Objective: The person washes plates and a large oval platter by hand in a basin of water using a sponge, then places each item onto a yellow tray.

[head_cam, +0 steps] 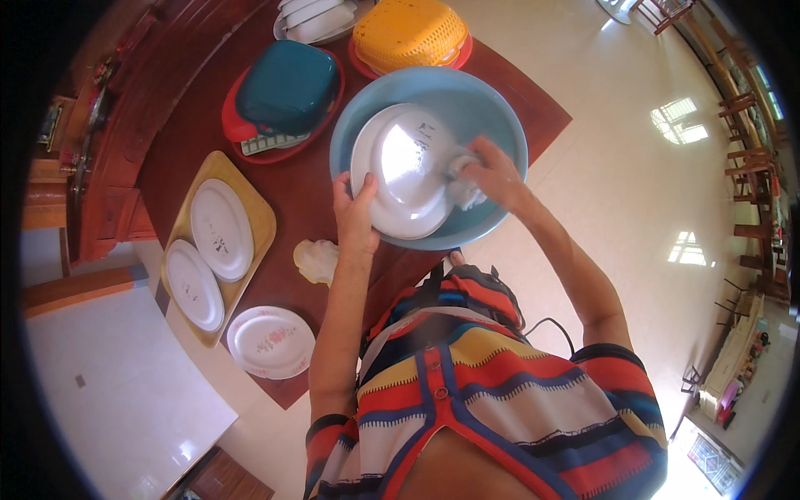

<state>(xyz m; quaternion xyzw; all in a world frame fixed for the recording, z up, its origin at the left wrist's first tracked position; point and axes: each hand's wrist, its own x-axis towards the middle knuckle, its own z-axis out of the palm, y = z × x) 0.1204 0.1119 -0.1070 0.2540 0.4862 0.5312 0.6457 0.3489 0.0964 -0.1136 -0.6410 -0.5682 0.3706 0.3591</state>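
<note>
A white oval plate (pixel 400 206) with dark marks is tilted over a large blue basin (pixel 512 134). My left hand (pixel 356 215) grips its lower left rim, the thumb on its upper face. At the plate's right edge, my right hand (pixel 497 172) holds a crumpled white cloth (pixel 465 181); the hand and cloth are slightly blurred. Left of the basin, two white oval plates (pixel 222 231) (pixel 195 284) lie on a yellowish tray (pixel 259 215). A flower-patterned plate (pixel 270 342) rests near the table corner. Beside my left forearm lies a pale, crumpled cloth-like item (pixel 315 261).
On the dark red table (pixel 300 215), behind the basin, stand a teal container (pixel 286 84) in a red tray, a perforated orange basket (pixel 409 31) and stacked white dishes (pixel 319 19). A wooden cabinet (pixel 119 206) borders the left side. Wooden chairs (pixel 750 162) stand far right.
</note>
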